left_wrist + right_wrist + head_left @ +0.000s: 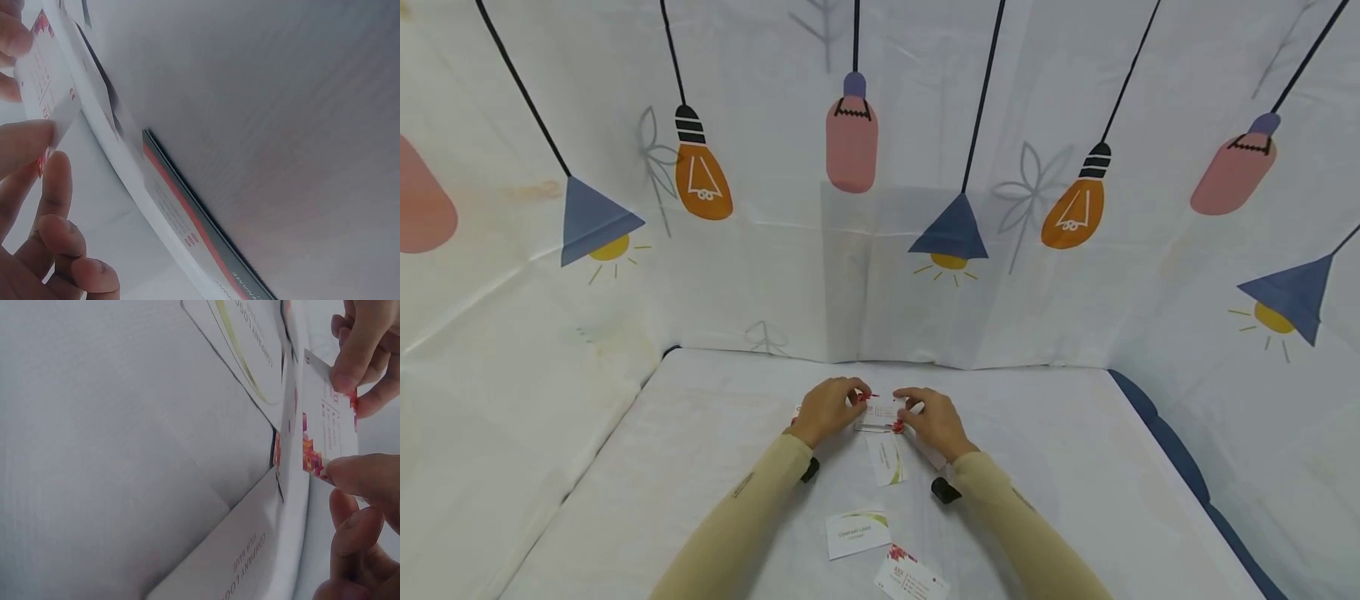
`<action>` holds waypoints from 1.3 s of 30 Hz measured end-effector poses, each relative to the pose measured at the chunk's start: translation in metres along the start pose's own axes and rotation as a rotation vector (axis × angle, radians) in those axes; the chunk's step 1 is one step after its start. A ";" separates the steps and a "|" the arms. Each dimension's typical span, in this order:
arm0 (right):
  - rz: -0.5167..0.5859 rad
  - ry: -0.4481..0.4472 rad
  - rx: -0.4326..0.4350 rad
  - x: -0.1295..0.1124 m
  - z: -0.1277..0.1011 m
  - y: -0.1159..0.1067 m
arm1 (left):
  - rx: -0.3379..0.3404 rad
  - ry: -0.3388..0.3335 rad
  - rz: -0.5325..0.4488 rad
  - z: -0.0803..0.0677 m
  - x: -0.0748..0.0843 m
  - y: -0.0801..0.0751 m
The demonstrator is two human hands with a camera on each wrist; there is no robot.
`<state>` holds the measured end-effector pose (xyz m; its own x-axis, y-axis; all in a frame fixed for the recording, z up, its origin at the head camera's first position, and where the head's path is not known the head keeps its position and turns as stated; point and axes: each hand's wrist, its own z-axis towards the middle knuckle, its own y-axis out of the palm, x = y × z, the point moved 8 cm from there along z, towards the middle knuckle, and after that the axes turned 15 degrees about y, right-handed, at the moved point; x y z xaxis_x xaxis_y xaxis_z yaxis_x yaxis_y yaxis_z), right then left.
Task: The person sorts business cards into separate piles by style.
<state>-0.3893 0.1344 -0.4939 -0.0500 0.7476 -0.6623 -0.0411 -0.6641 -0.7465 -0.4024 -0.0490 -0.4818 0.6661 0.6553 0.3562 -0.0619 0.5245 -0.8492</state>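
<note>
Both my hands hold one white business card (882,412) with red patterned corners, raised above the white table. My left hand (827,412) pinches its left edge between thumb and finger. At the opposite edge, my right hand (937,423) pinches it the same way. The right wrist view shows the printed face of the card (326,419), tilted up, with a thumb over its lower corner. In the left wrist view, the other fingers of my left hand (53,219) curl below the card.
A white card with a green curve (886,463) lies just below the hands. Nearer to me are a "Company Logo" card (856,535) and a red-patterned card (912,575). Beside my left hand lies a card with dark and red stripes (194,219). A patterned fabric wall (760,275) stands behind.
</note>
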 end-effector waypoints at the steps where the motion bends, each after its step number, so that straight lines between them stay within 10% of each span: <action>1: -0.004 0.005 -0.002 0.000 0.001 0.001 | -0.002 -0.001 0.002 0.000 -0.001 0.000; 39: -0.076 0.065 -0.056 0.009 0.006 0.019 | -0.088 -0.014 0.030 0.002 -0.008 0.014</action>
<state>-0.3968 0.1290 -0.5137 0.0161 0.7960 -0.6051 0.0133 -0.6053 -0.7959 -0.4094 -0.0459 -0.4956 0.6546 0.6779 0.3346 -0.0161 0.4550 -0.8903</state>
